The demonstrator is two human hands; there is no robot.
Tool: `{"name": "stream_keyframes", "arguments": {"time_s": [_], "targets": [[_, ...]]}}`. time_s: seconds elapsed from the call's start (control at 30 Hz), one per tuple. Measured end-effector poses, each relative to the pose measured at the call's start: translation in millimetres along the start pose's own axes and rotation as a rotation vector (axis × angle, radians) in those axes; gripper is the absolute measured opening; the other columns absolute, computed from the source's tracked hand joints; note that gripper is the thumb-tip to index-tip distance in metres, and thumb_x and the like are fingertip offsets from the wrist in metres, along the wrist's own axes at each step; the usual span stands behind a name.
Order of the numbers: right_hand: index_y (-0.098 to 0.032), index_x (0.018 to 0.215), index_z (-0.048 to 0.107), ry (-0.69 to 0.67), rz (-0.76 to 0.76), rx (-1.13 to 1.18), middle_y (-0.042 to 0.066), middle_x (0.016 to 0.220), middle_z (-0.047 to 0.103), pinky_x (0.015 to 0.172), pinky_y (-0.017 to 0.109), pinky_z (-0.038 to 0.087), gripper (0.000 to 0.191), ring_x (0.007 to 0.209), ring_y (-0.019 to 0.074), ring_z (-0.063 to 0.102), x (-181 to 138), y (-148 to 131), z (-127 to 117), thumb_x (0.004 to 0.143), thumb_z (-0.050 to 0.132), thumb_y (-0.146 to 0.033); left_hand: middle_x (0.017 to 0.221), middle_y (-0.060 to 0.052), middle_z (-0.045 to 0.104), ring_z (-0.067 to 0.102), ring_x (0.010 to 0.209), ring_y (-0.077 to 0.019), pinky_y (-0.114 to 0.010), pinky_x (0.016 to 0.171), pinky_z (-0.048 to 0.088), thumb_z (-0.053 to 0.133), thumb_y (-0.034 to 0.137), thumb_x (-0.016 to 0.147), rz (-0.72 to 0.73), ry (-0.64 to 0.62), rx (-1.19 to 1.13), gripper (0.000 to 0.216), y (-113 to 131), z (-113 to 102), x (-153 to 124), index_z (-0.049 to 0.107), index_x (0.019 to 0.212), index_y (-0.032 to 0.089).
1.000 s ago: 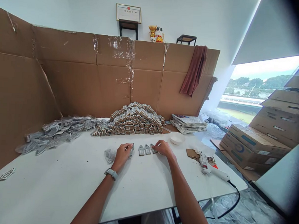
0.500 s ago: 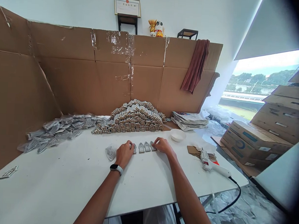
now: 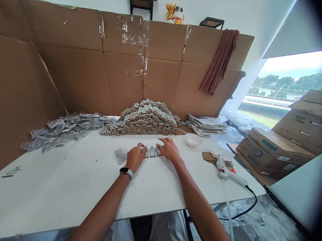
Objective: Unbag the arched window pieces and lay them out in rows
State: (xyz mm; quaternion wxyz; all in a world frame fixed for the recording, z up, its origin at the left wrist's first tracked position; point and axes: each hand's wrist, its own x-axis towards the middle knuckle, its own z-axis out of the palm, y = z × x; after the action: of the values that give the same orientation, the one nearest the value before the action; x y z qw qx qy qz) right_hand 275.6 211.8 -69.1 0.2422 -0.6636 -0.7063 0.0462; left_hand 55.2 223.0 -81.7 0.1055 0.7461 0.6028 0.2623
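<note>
In the head view, a short row of small grey arch-shaped pieces (image 3: 152, 151) lies on the white table between my hands. At the row's left end, my left hand (image 3: 135, 157) has its fingers bent and closed against the leftmost piece, partly hiding it. Over the right end reaches my right hand (image 3: 170, 149), thumb and index finger apart, its thumb touching the pieces there and covering part of them. A crumpled clear plastic bag (image 3: 120, 156) lies just left of my left hand.
Behind the row rises a large stacked pile of similar pieces (image 3: 150, 120). Bagged pieces (image 3: 70, 127) lie at left. To the right are a white bowl (image 3: 193, 140), newspapers (image 3: 206, 125), cardboard scraps (image 3: 209, 157) and a corded glue gun (image 3: 223, 169). Cardboard panels (image 3: 120, 83) wall the back.
My right hand has moved left along the row, and the pieces now sit closer together. My left hand stays at the left end. The camera view has tilted down slightly.
</note>
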Motion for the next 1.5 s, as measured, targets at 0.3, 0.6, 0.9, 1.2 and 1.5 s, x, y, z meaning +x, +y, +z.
{"name": "stream_keyframes", "arguments": {"time_s": [0.3,0.6,0.9,1.2,1.5], "targets": [[-0.026,0.170,0.040,-0.113,-0.128,-0.107,0.014,0.180,0.022,0.132,0.059,0.008,0.071,0.167,0.0369,0.015,1.3,-37.0,42.6,0.111,0.037,-0.066,0.091,-0.007,0.080,0.074,0.087,-0.0284,-0.030,0.069,0.036,0.042,0.041,0.112,0.006,0.136,-0.061,0.030,5.9,-13.5,-5.9,0.065,0.126,0.028],[-0.031,0.171,0.035,-0.180,-0.119,-0.126,0.010,0.181,0.021,0.133,0.054,0.005,0.070,0.167,0.0322,0.014,4.2,-32.4,46.9,0.112,0.026,-0.067,0.083,-0.003,0.075,0.072,0.081,-0.0251,-0.029,0.070,0.039,0.044,0.043,0.112,0.108,0.154,-0.230,0.030,19.2,-14.9,-13.3,0.066,0.123,0.027],[-0.024,0.169,0.042,-0.097,-0.123,-0.081,0.015,0.179,0.024,0.132,0.060,0.009,0.068,0.166,0.0366,0.018,16.0,-36.1,47.6,0.113,0.032,-0.062,0.089,-0.003,0.072,0.069,0.082,-0.0226,-0.030,0.078,0.049,0.037,0.047,0.110,0.048,0.298,-0.267,0.038,-36.9,-78.1,-5.3,0.065,0.124,0.026],[-0.021,0.152,0.061,0.101,-0.220,0.009,0.011,0.169,0.047,0.131,0.048,0.023,0.053,0.157,0.0302,0.036,5.4,-59.6,41.4,0.115,0.033,-0.047,0.105,-0.009,0.077,0.070,0.102,-0.0296,-0.037,0.093,0.051,0.063,0.036,0.088,-0.149,0.007,-0.107,0.024,-121.6,-109.2,-1.0,0.079,0.101,0.024],[-0.018,0.135,0.071,0.177,-0.284,0.105,0.015,0.141,0.067,0.118,0.045,0.041,0.040,0.138,0.0298,0.050,-0.6,-55.1,39.6,0.114,0.041,-0.036,0.099,-0.013,0.072,0.068,0.094,-0.0361,-0.037,0.074,0.044,0.056,0.080,0.093,-0.227,0.044,0.142,0.063,-58.9,-90.6,-17.3,0.058,0.118,0.023]]}}
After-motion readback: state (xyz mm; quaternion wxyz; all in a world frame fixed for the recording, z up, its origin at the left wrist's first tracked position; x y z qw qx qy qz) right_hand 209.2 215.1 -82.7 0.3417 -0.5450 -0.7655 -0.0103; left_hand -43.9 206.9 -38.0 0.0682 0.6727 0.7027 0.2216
